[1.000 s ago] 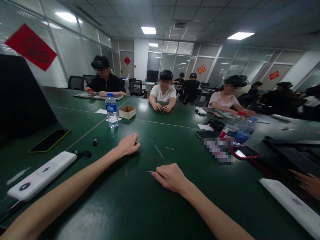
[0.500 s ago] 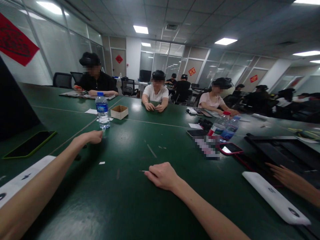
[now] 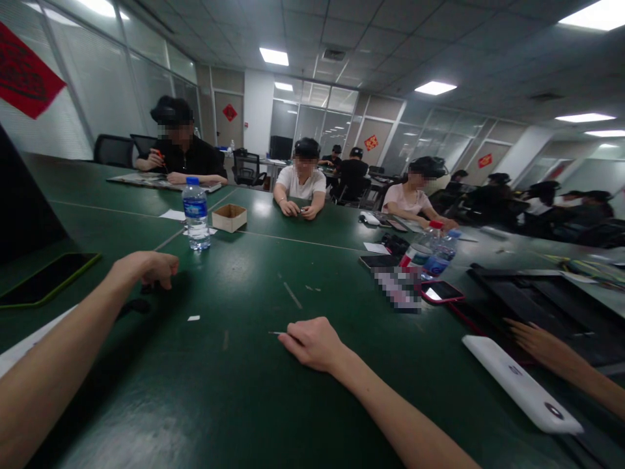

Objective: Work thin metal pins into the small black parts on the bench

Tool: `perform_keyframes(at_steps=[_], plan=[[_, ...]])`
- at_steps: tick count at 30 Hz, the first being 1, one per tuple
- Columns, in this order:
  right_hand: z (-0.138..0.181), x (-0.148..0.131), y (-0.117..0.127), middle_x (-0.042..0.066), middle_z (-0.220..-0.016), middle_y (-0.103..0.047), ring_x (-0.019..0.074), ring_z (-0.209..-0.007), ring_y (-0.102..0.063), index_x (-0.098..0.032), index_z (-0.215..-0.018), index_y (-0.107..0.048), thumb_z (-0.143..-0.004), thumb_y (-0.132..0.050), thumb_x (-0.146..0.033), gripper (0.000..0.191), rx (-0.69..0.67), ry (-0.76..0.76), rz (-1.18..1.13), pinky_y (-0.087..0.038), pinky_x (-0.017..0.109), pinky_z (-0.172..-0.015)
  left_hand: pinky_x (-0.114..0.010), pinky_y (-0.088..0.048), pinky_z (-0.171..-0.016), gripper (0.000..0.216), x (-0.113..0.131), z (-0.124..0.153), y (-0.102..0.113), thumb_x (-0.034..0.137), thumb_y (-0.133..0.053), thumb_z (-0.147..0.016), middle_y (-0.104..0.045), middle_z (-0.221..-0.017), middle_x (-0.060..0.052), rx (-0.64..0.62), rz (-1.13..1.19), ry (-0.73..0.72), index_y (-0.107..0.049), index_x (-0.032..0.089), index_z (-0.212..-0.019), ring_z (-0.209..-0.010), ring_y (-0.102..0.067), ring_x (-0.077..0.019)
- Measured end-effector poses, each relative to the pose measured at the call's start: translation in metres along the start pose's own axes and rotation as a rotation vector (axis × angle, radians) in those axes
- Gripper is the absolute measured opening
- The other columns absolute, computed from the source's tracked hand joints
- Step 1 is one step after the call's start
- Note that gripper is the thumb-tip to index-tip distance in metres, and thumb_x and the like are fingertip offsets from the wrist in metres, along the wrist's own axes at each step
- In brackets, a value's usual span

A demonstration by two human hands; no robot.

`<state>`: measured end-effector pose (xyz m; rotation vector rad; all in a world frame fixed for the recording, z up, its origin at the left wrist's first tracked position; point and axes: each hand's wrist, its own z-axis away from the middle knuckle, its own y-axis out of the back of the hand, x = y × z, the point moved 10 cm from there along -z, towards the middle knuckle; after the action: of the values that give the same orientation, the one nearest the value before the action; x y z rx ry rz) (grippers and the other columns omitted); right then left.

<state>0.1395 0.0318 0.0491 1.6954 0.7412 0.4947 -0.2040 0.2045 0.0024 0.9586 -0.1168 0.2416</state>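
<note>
My left hand (image 3: 146, 268) hangs over the green table (image 3: 254, 391) at the left, fingers curled down onto a small dark object (image 3: 152, 285) that is mostly hidden beneath them. My right hand (image 3: 312, 342) rests near the middle with its fingers curled, pinching a thin pale strip (image 3: 276, 333) that pokes out to the left. A small white scrap (image 3: 194, 318) lies between the two hands. A thin grey strip (image 3: 293, 295) lies farther out on the table.
A water bottle (image 3: 196, 215) and a small cardboard box (image 3: 229, 217) stand beyond my left hand. A phone (image 3: 46, 279) lies far left. At right are a white power bank (image 3: 520, 384), another person's hand (image 3: 534, 335), a red phone (image 3: 442, 292) and bottles (image 3: 432, 253). Several people sit opposite.
My left hand swung from the table's middle leftward, then drew back and curled down over the small dark object. My right hand stayed put. The view turned slightly right.
</note>
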Motion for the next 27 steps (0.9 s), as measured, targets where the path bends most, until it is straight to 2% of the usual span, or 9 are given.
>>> perform_keyframes(at_steps=[7,12,17,23,27], plan=[[0.001,0.002,-0.001,-0.001,-0.062,-0.059,0.0065,-0.051,-0.044,-0.017,-0.073,-0.059,-0.098,-0.032,-0.042,0.045,-0.021,-0.021,-0.013,-0.025,0.020,-0.052,-0.029,-0.046,-0.066,0.039,-0.006,-0.004,-0.007,0.016,-0.069,-0.067,-0.065,-0.078,-0.001,-0.083,-0.023,0.030,-0.049,0.017,-0.100,-0.074,-0.059,-0.0202],[0.000,0.003,-0.001,-0.002,-0.061,-0.057,0.0061,-0.049,-0.042,-0.017,-0.072,-0.059,-0.098,-0.033,-0.041,0.044,-0.023,-0.030,-0.019,-0.024,0.020,-0.051,-0.032,-0.047,-0.066,0.039,-0.005,-0.001,-0.001,0.015,-0.072,-0.062,-0.066,-0.078,-0.002,-0.044,-0.080,0.053,-0.054,0.018,-0.097,-0.076,-0.060,-0.0224],[-0.001,0.005,-0.002,-0.002,-0.061,-0.056,0.0064,-0.050,-0.042,-0.017,-0.072,-0.058,-0.099,-0.032,-0.038,0.043,0.007,-0.006,-0.033,-0.026,0.021,-0.053,-0.029,-0.049,-0.060,0.043,0.005,-0.002,0.002,0.016,-0.077,-0.050,-0.065,-0.072,-0.002,-0.019,-0.071,0.037,-0.057,0.020,-0.088,-0.070,-0.063,-0.0238],[-0.001,0.007,-0.003,-0.002,-0.062,-0.057,0.0065,-0.051,-0.044,-0.017,-0.073,-0.058,-0.099,-0.031,-0.039,0.043,-0.006,-0.015,-0.047,-0.027,0.020,-0.053,-0.034,-0.050,-0.060,0.030,0.009,-0.002,0.004,0.022,-0.078,-0.048,-0.063,-0.062,-0.004,-0.015,-0.180,0.027,-0.060,0.018,-0.072,-0.066,-0.063,-0.0269],[-0.002,0.006,-0.003,-0.001,-0.063,-0.058,0.0069,-0.051,-0.045,-0.017,-0.073,-0.058,-0.098,-0.031,-0.040,0.044,-0.017,-0.020,-0.033,-0.027,0.021,-0.054,-0.033,-0.050,-0.062,0.034,0.004,-0.005,0.009,0.028,-0.078,-0.051,-0.065,-0.070,-0.006,0.008,-0.183,0.015,-0.063,0.018,-0.080,-0.070,-0.064,-0.0266]])
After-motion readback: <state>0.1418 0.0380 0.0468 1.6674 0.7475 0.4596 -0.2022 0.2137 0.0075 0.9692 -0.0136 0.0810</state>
